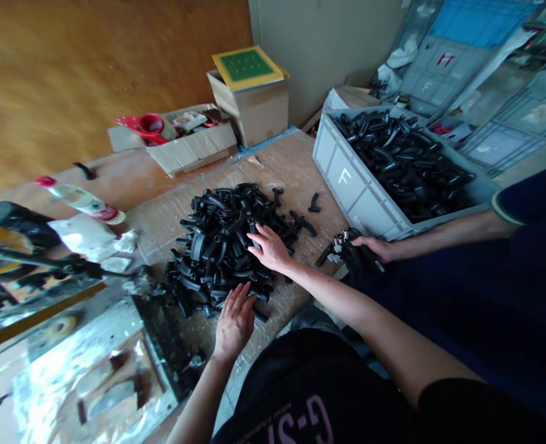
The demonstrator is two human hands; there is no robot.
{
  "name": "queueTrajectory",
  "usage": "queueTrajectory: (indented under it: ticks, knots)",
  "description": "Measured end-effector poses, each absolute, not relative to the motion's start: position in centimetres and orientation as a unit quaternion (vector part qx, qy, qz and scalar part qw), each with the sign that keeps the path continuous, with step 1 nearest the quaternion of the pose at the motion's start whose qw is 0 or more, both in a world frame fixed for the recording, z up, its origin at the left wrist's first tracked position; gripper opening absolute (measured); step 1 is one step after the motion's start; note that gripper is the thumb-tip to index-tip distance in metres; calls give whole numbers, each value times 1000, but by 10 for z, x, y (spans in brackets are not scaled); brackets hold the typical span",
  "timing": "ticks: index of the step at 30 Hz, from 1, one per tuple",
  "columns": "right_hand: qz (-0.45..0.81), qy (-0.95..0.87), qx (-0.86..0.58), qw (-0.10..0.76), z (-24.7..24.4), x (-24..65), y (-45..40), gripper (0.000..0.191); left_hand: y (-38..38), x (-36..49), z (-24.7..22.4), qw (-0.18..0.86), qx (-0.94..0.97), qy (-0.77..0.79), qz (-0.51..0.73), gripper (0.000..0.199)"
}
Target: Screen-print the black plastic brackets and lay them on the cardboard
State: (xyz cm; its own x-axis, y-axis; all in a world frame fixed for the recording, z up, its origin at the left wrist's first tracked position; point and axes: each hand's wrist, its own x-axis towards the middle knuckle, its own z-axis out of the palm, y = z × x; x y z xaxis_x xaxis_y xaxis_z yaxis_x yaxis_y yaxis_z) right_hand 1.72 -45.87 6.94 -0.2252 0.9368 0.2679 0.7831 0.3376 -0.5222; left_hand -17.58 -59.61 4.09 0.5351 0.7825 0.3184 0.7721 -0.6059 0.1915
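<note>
Left hand [235,320] fingers [246,297] atop black parts [217,240].

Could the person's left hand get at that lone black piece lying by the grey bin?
Probably not easily: the left hand rests at the pile's near edge, with the pile and right hand between it and the lone piece.

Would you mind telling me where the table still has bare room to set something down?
Bare board lies between the pile of black parts and the grey crate, apart from a few stray pieces, and behind the pile toward the flat cardboard box. It is crowded at the near edge, where both hands and a co-worker's hand work.
</note>
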Motion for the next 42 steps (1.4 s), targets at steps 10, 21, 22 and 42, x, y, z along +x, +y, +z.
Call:
queueTrajectory:
  ticks: [10,21,22,42]
  knots:
    - [62,-600,-746,282,-9,97,-562,40,-711,-186,9,68,842,497,201,33]
    - [83,-677,-712,168,-35,100,-590,53,-762,-217,-8,85,825,511,225,25]
    - [84,-678,-710,169,-31,103,-587,56,-762,-218,-9,87,821,519,222,24]
    - [134,-667,-641,356,14,82,-509,52,-722,-219,22,35,758,609,232,24]
